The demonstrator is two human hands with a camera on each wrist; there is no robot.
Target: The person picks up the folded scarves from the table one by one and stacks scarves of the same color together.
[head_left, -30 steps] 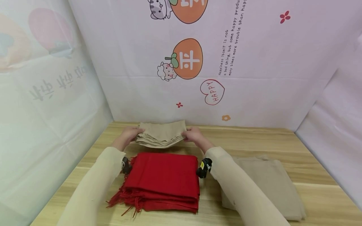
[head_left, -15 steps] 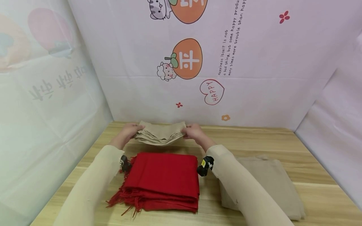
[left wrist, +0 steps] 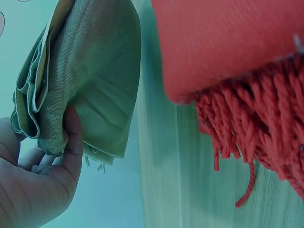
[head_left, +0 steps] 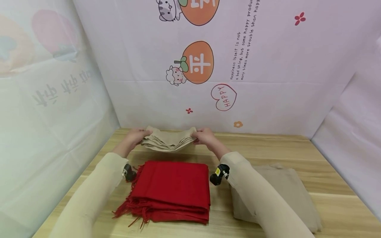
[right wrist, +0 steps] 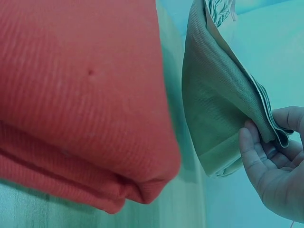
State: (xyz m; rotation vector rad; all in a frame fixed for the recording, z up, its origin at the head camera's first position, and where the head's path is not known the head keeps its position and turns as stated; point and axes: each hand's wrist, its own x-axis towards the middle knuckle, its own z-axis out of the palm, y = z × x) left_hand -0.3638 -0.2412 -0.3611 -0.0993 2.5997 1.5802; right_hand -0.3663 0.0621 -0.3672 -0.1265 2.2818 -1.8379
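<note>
A folded beige cloth point(head_left: 170, 138) in several layers sags between both hands at the back of the table. My left hand point(head_left: 135, 136) pinches its left end, thumb on top and fingers beneath, as the left wrist view shows on the cloth point(left wrist: 95, 71). At the opposite end my right hand point(head_left: 206, 137) grips the layers the same way; the right wrist view shows these fingers curled under the cloth point(right wrist: 223, 95). In front of it lies a folded red scarf point(head_left: 172, 181) with fringe along its left side, touched by neither hand.
A second folded beige cloth point(head_left: 276, 195) lies at the right, partly covered by the right sleeve. White printed sheets point(head_left: 143, 99) stand behind and at both sides of the wooden table point(head_left: 336, 185).
Both hands have raised the beige cloth slightly and moved it a little toward the back sheet. Its middle now sags more. The red scarf has not moved.
</note>
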